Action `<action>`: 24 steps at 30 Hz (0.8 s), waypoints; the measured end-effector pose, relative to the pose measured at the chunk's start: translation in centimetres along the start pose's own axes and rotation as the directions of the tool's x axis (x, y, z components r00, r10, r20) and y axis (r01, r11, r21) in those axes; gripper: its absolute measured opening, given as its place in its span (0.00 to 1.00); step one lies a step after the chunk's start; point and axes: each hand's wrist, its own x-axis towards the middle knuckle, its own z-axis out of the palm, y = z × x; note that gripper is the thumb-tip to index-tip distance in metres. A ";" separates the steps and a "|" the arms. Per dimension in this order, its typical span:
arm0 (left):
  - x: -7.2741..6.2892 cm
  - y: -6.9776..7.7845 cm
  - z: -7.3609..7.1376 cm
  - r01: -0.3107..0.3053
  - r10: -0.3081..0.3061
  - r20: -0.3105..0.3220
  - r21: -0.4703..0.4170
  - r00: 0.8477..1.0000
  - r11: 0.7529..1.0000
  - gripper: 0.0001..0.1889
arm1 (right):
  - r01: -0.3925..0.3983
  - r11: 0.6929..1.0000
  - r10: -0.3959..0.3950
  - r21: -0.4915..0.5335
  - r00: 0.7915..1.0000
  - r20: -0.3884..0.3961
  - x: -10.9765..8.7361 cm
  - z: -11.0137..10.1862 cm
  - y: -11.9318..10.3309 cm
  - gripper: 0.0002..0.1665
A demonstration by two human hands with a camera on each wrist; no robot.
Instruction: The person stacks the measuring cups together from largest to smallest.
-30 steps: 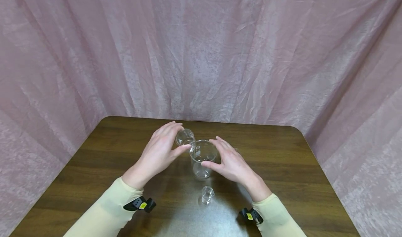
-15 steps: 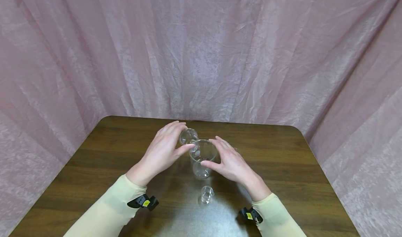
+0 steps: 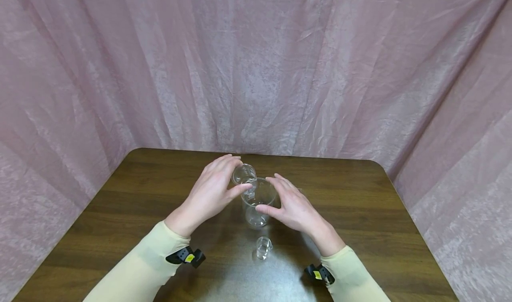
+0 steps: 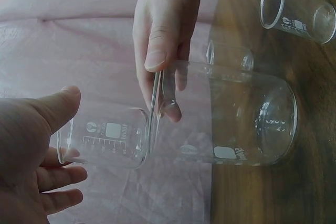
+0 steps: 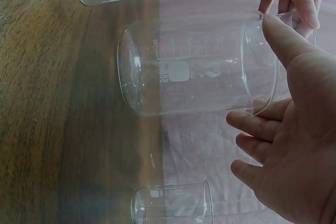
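My left hand [image 3: 212, 191] holds a 100 ml glass beaker [image 4: 107, 135] near its rim, between thumb and fingers. Its base stands at the mouth of a larger 500 ml beaker [image 5: 184, 72], as the left wrist view shows; whether the glasses touch, I cannot tell. That large beaker stands upright on the table, and my right hand [image 3: 294, 206] grips it around the rim. Thumb and fingertips lie on opposite sides of the rim in the right wrist view. A small beaker [image 3: 263, 248] stands in front of the large one.
Another beaker [image 5: 173, 203] stands beyond my right hand, which mostly hides it in the head view. The brown wooden table [image 3: 132, 195] has rounded far corners. Pink curtains [image 3: 256, 71] hang behind it and at both sides.
My left hand has moved to the right with the 100 ml beaker, bringing it further over the large beaker's mouth. The right hand and the large beaker have stayed nearly still.
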 end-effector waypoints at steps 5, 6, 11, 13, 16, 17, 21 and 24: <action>0.1 0.1 0.1 -0.007 0.007 -0.002 -0.001 1.000 1.000 0.31 | 0.002 1.000 -0.002 -0.003 1.000 -0.001 0.0 0.0 0.0 0.53; 0.1 0.1 0.1 -0.008 0.008 -0.002 -0.001 1.000 1.000 0.31 | 0.003 1.000 -0.003 -0.003 1.000 -0.001 0.0 0.0 0.0 0.53; 0.2 0.1 0.3 -0.009 0.009 0.000 -0.003 1.000 1.000 0.30 | 0.003 1.000 -0.003 -0.007 1.000 -0.002 0.0 0.0 0.0 0.53; 0.2 0.2 0.4 -0.008 0.008 0.001 -0.003 1.000 1.000 0.30 | 0.003 1.000 -0.003 -0.010 1.000 -0.001 0.0 0.1 0.1 0.53; 0.3 0.2 0.5 -0.008 0.008 0.004 -0.004 1.000 1.000 0.30 | -0.002 1.000 0.002 -0.010 1.000 0.002 0.0 0.0 0.0 0.53; 0.3 0.2 0.5 -0.007 0.007 0.006 -0.004 1.000 1.000 0.31 | -0.003 1.000 0.003 -0.010 1.000 0.003 0.0 0.0 0.0 0.53; 0.4 0.3 0.6 -0.008 0.008 0.011 -0.005 1.000 1.000 0.31 | -0.009 1.000 0.009 -0.007 1.000 0.007 0.0 0.0 -0.1 0.54; 0.4 0.4 0.7 -0.015 0.015 0.013 -0.006 1.000 1.000 0.30 | -0.009 1.000 0.009 -0.005 1.000 0.007 0.0 0.0 -0.1 0.54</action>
